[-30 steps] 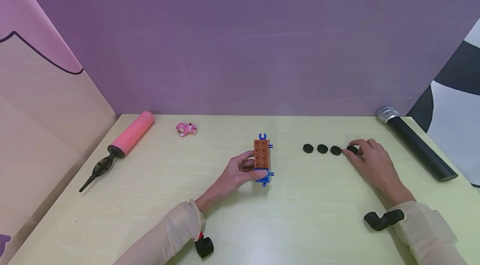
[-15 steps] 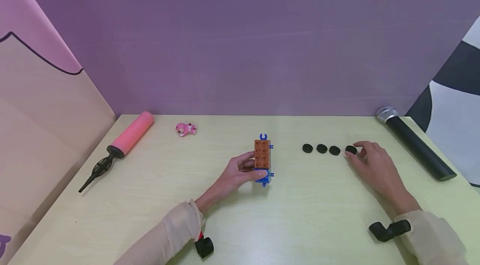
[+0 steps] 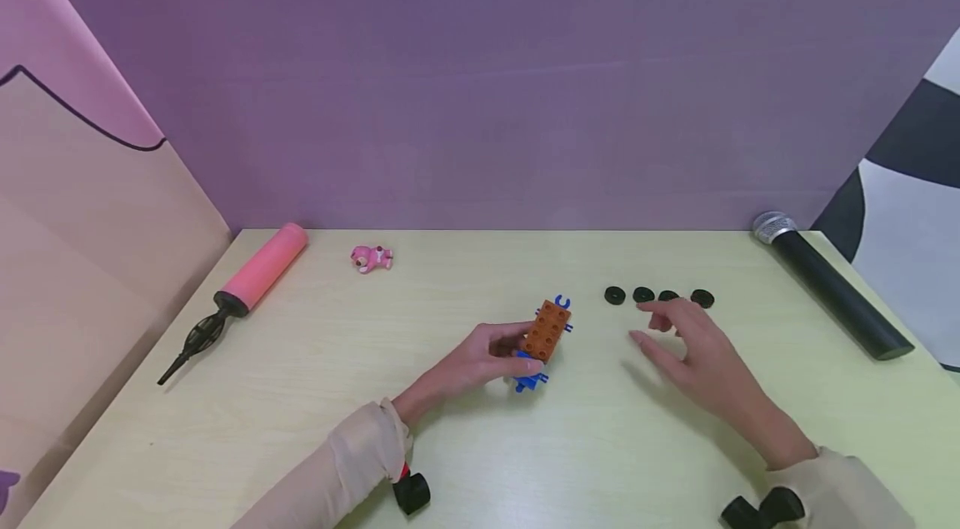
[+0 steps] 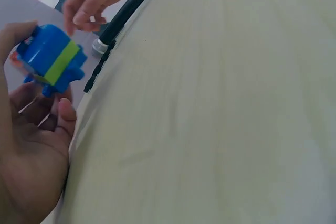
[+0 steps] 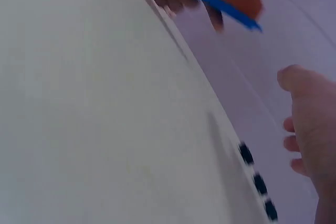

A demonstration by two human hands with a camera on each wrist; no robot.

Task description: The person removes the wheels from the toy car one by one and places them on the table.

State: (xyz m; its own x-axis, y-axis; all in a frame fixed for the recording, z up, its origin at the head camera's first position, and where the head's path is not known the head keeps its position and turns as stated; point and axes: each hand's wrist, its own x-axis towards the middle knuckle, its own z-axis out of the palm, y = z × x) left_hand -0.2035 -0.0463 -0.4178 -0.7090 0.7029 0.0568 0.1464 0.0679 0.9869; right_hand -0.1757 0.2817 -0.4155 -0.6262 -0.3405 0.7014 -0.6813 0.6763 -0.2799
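Note:
My left hand pinches a toy block vehicle between thumb and fingers above the table. Orange studded bricks top it, with a blue body, side pegs and a blue hook at one end. A lime stripe shows on the blue block in the left wrist view. My right hand hovers over the table with thumb and forefinger spread and nothing between them. Just beyond its fingertips several black toy wheels lie flat in a row, one partly hidden by the hand.
A black microphone with a silver head lies at the right edge. Back left lies a pink balloon pump with a black nozzle, and beside it a small pink bear figure. A purple wall stands behind the table.
My right hand has let go of the rightmost wheel and moved left toward the toy, lifting off the table. The left hand has tilted the toy clockwise and brought it slightly right.

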